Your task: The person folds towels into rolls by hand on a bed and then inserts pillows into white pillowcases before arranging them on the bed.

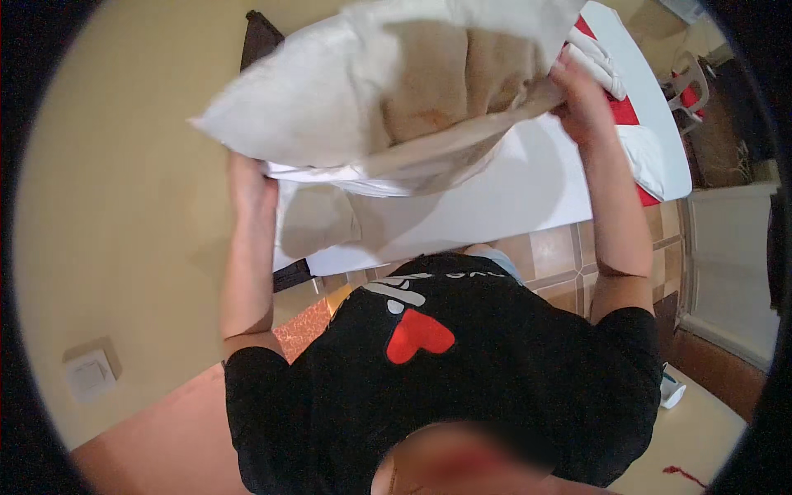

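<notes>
A large white pillow (297, 107) is held up in front of me, its pointed corner sticking out to the left. Dark shadows and creases cross its middle. My left hand (254, 181) grips it from below near the left corner, the fingers hidden behind it. My right hand (580, 95) closes on its right edge. Beneath is a long white tabletop (536, 181), where a flat white cloth piece (318, 216) lies at the left end.
Red cloth (624, 113) with folded white cloths (596, 64) lies at the table's right end. A white plastic chair (689, 87) stands beyond. A beige wall (124, 190) with a switch (89, 375) rises at left. A white cup (672, 389) is at lower right.
</notes>
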Tool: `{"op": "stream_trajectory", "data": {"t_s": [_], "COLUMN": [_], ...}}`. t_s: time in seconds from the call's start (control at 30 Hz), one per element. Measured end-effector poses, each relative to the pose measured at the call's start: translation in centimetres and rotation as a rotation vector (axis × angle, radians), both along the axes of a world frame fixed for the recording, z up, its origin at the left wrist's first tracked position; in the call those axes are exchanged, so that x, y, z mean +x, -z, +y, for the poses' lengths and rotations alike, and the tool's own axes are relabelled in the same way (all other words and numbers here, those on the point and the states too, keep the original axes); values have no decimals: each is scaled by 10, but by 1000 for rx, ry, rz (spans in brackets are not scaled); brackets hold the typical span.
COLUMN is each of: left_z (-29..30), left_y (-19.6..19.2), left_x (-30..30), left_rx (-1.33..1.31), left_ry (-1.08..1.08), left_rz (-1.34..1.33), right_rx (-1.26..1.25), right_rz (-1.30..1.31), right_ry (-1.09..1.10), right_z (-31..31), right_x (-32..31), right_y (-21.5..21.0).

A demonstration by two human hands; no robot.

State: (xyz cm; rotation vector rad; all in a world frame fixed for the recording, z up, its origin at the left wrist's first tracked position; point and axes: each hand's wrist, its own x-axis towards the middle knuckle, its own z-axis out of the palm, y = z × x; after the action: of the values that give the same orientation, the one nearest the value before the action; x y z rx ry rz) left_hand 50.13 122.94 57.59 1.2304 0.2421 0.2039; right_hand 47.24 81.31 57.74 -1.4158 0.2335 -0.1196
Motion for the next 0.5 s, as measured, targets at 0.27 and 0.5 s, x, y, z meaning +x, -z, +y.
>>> {"op": "stream_trajectory", "data": {"t_s": [0.27,0.5], "left_z": [37,16], "left_y": [29,-164], "left_x": [24,55], "left_rx": [456,553], "left_ry": [101,34], "left_rz": [205,-526], "right_rx": [-882,-993], "right_rz": [171,-283], "right_ry": [-196,345], "right_z": [-21,-53], "right_x": [41,53], "right_y": [-52,-225]}}
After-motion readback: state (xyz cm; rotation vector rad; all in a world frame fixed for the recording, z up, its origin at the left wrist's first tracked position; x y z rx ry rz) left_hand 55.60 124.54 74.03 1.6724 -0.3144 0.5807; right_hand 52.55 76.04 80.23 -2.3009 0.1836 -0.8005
